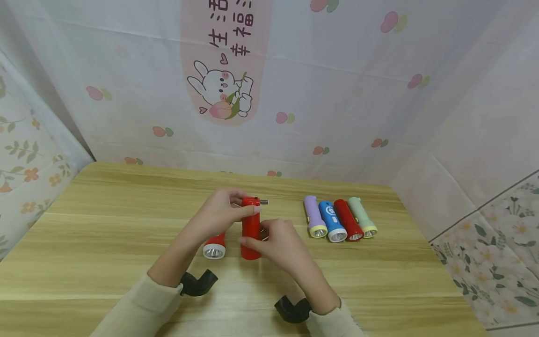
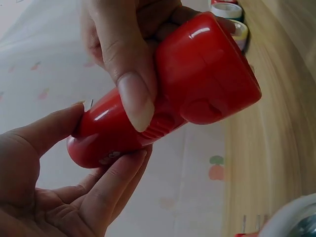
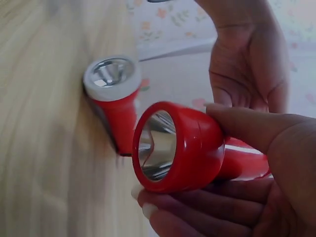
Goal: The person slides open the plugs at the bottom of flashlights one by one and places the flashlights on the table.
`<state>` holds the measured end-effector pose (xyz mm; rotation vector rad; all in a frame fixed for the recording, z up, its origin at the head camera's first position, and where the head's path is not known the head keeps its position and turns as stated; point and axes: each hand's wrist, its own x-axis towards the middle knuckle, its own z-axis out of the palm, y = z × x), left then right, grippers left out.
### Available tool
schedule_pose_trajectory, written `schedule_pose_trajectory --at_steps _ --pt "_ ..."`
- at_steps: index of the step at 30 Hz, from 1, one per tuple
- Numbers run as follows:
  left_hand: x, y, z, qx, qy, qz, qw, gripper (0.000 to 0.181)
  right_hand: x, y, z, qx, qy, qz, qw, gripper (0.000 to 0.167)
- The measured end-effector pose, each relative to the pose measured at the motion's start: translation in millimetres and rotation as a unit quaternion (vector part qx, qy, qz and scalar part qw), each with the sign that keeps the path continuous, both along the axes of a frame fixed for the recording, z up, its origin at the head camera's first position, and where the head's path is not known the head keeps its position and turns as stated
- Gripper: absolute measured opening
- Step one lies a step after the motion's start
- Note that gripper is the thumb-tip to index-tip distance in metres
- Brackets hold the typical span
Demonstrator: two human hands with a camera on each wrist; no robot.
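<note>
Both hands hold one red flashlight, its lamp end lower in the head view. Thumb and fingers of the left hand pinch the tail end, where metal prongs stick out to the side. The right hand grips around the lamp end; its thumb lies near the ridged switch in the left wrist view. In the right wrist view, the silvery reflector faces left, with the right hand's fingers beneath the head. The left hand appears behind.
A red flashlight with a white rim lies left of the held one on the wooden table. To the right, purple, blue, dark red and pale green flashlights lie side by side. A patterned curtain hangs behind.
</note>
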<state>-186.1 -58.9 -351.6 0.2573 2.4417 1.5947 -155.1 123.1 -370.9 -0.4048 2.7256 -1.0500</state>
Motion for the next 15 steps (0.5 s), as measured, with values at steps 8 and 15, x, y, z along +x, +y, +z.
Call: schedule_pose_trajectory --at_steps 8,15 --pt "-8.3 4.7 -15.2 -0.025 -0.022 0.020 0.9993 0.041 -0.4 -6 -10.3 0.038 0.030 -0.012 0.9988 0.033" --pt "-11.8 7.9 -22.4 -0.065 -0.010 0.035 0.9972 0.039 -3.7 -7 -16.9 0.036 0.035 -0.008 0.9987 0.030"
